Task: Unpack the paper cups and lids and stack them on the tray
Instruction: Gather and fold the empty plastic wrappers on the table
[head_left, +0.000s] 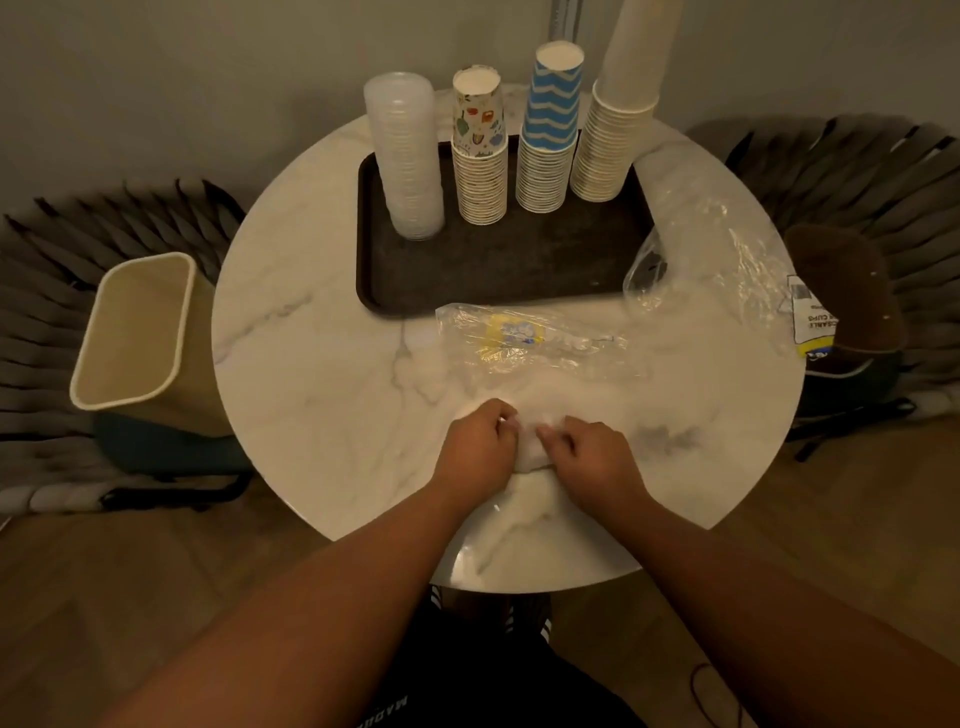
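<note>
On the dark tray (498, 270) stand a stack of clear lids (408, 161), a stack of cartoon-print cups (479, 150), a stack of blue zigzag cups (549, 135) and a tall stack of plain white cups (615, 119). Near the table's front edge my left hand (480, 441) and my right hand (582, 449) grip the crumpled end of a clear plastic wrapper (530, 447) between them. A wrapper with a yellow label (514, 338) lies just in front of the tray.
Another clear wrapper with a printed label (727, 260) lies at the right of the round marble table (322, 364). A beige bin (140, 332) sits on the woven chair at the left. A second woven chair (852, 171) stands at the right.
</note>
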